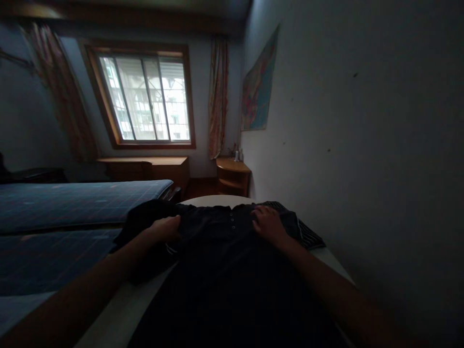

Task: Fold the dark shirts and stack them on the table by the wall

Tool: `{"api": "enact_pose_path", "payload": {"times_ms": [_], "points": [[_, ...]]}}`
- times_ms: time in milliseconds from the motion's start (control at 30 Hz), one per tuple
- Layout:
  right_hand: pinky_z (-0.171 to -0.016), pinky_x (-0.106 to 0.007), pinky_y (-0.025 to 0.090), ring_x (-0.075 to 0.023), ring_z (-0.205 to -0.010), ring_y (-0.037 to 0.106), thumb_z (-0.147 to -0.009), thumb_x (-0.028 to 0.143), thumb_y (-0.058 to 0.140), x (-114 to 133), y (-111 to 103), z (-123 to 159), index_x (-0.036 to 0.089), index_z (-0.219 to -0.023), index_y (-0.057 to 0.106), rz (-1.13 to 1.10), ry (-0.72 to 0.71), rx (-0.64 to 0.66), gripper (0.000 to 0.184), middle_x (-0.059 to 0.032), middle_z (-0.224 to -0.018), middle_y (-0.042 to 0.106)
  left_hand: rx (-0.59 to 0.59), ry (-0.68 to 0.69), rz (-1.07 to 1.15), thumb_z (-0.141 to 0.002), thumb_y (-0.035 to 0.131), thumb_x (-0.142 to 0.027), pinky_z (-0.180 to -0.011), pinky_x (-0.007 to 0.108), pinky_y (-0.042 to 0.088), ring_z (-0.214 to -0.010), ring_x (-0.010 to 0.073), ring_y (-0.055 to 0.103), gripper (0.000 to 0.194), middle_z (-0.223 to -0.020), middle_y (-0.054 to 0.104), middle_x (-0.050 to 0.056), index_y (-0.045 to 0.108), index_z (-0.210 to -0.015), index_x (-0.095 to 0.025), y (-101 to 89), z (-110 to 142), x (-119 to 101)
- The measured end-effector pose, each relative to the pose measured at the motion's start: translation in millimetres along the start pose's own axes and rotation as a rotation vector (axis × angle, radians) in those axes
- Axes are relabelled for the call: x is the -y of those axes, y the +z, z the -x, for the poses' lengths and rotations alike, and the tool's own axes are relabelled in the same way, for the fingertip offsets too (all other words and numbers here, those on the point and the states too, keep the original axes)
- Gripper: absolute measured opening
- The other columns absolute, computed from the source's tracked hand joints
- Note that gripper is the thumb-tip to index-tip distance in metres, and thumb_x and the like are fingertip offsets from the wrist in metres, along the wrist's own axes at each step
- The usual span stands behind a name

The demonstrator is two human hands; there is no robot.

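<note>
Has the dark shirt (232, 270) spread face-up on the pale table (217, 199). Rests the right hand (270, 224) open near one shoulder; curls the left hand (166, 228) at the other, pinch impossible to confirm. Could skew the shirt by tugging unevenly, or crease the left sleeve (145, 212) by pressing down loose folds.

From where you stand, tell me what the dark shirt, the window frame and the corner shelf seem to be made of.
The dark shirt: soft, matt fabric, perhaps cotton or a blend, by its slack folds; the dimness hides the weave.
The window frame: probably varnished wood, by its warm brown colour.
The corner shelf: smooth wood or wood-look board, by its orange-brown top.
</note>
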State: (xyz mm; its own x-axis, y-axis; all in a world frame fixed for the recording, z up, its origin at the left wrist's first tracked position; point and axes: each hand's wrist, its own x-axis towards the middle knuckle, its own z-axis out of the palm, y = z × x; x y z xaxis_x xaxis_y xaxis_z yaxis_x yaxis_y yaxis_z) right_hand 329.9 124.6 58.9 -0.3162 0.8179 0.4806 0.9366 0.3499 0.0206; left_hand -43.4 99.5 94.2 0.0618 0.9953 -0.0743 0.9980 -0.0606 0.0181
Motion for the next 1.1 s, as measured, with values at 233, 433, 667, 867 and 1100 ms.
{"api": "enact_pose_path", "payload": {"times_ms": [233, 433, 667, 867, 1100], "points": [[-0.100, -0.042, 0.036, -0.0262, -0.114, 0.055, -0.088, 0.029, 0.061, 99.9, -11.7, 11.0, 0.021, -0.114, 0.064, -0.204, -0.198, 0.053, 0.027, -0.0088, -0.119, 0.066, -0.199, 0.130, 0.354, -0.086, 0.056, -0.031, -0.071, 0.026, 0.049, -0.087, 0.0202, 0.070, 0.029, -0.096, 0.073, 0.005, 0.058, -0.112, -0.019, 7.6, 9.9, -25.6], [-0.088, -0.035, 0.042, -0.0219, -0.102, 0.064, -0.090, 0.018, 0.053, 144.6, -13.7, -11.7, 0.028, -0.141, 0.046, -0.311, -0.280, 0.152, 0.053, -0.0055, -0.110, 0.070, -0.331, 0.214, 0.836, -0.086, 0.049, -0.028, -0.072, 0.030, 0.051, -0.081, 0.0208, 0.071, 0.024, -0.090, 0.073, 0.006, 0.052, -0.107, -0.018, 52.8, 21.0, -56.0], [-0.085, -0.031, 0.041, -0.0201, -0.098, 0.065, -0.096, 0.035, 0.053, 141.2, 27.3, -1.2, 0.024, -0.114, 0.065, -0.481, -0.139, 0.141, 0.024, -0.0045, -0.102, 0.072, -0.451, 0.306, 0.740, -0.087, 0.042, -0.019, -0.089, 0.036, 0.051, -0.098, 0.0213, 0.068, 0.026, -0.108, 0.069, 0.009, 0.054, -0.110, -0.020, 102.7, 46.0, -55.7], [-0.083, -0.031, 0.040, -0.0188, -0.088, 0.066, -0.097, 0.026, 0.050, 127.1, 50.0, 2.0, 0.021, -0.096, 0.063, -0.578, -0.020, 0.001, 0.014, -0.0041, -0.096, 0.072, -0.388, 0.247, 0.644, -0.083, 0.059, -0.030, -0.090, 0.039, 0.051, -0.100, 0.0252, 0.066, 0.039, -0.114, 0.067, 0.011, 0.051, -0.120, -0.019, 100.1, 59.3, -69.4], [-0.073, -0.028, 0.042, -0.0194, -0.079, 0.066, -0.100, 0.031, 0.041, 125.7, 53.1, 0.7, 0.023, -0.101, 0.055, -0.835, 0.020, -0.094, 0.017, -0.0027, -0.086, 0.068, -0.449, 0.173, 0.640, -0.086, 0.058, -0.033, -0.090, 0.042, 0.050, -0.100, 0.0264, 0.066, 0.051, -0.111, 0.067, 0.010, 0.042, -0.132, -0.017, 102.8, 58.7, -72.1]]}}
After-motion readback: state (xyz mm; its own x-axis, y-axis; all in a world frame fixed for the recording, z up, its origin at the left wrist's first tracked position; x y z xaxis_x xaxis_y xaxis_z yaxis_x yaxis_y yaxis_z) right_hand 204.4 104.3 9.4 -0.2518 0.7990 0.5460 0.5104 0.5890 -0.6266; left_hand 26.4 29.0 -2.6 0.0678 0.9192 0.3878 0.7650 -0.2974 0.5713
